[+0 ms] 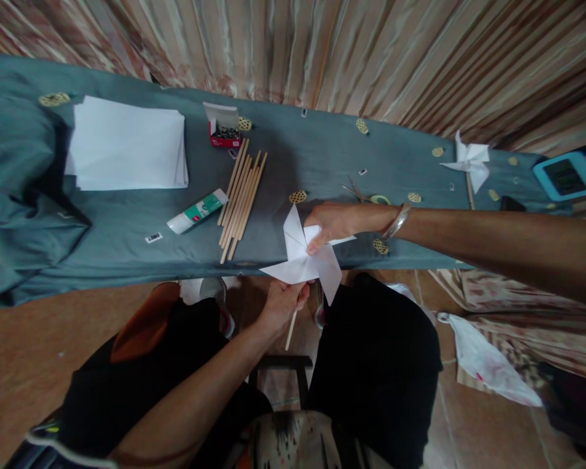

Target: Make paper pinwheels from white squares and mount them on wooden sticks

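Note:
A white paper pinwheel point(297, 264) on a thin wooden stick point(291, 332) is held over the table's front edge. My left hand point(280, 303) is closed round the stick just below the blades. From the right, my right hand point(332, 223) reaches over the pinwheel, its thumb pressed on the centre and its other fingers partly hidden behind the paper. Scissors point(357, 191) with a yellow-green handle lie behind my right hand. Left of the pinwheel, several loose wooden sticks point(241, 202) lie in a bundle.
On the blue-green tablecloth point(322, 156) are a stack of white paper point(129, 146), an open red box point(224, 133) of small metal pieces and a white-green tube point(198, 212). A second pinwheel point(471, 163) and a light-blue framed device point(566, 176) lie far right. A plastic bag point(488, 361) rests on the floor.

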The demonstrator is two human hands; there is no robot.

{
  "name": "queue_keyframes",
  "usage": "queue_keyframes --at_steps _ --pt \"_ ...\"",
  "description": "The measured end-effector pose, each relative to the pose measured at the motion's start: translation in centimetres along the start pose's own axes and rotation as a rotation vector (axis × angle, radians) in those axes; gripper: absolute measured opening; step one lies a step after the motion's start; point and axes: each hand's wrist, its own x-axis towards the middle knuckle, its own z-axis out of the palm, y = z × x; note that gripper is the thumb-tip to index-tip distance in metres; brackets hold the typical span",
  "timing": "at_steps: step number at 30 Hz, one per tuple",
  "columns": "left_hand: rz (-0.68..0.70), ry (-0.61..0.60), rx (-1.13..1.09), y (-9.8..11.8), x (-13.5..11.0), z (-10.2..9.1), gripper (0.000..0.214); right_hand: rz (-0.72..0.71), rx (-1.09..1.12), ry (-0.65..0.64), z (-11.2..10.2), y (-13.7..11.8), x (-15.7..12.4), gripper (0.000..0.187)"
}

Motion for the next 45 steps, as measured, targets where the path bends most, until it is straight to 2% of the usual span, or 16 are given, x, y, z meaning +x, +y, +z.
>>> queue_keyframes --at_steps 6,12,18,24,38,45 --pt "-0.004 0.015 -0.004 -0.5 0.4 -0.2 0.035 0.016 0.019 0.016 -0.1 -0.5 -0.4 0.034" --pt "-0.006 0.006 0.0 -0.5 0.5 -0.3 0.035 -0.027 -0.008 0.042 0.2 0.2 0.1 0.035" --pt "-0.007 0.006 0.022 -0.2 0.3 -0.2 0.033 -0.011 -0.015 0.006 -0.1 -0.1 0.1 0.037" --pt "-0.02 -0.001 0.024 -0.2 0.4 -0.2 0.034 -0.057 0.013 -0.018 -0.2 0.0 0.2 0.035" --pt "-0.041 -0.015 0.004 -0.3 0.5 -0.3 0.031 -0.04 0.026 -0.011 0.1 0.6 0.7 0.035" --pt "-0.023 -0.028 0.027 -0.1 0.3 -0.4 0.031 0.026 0.012 0.012 0.0 0.0 0.2 0.033"
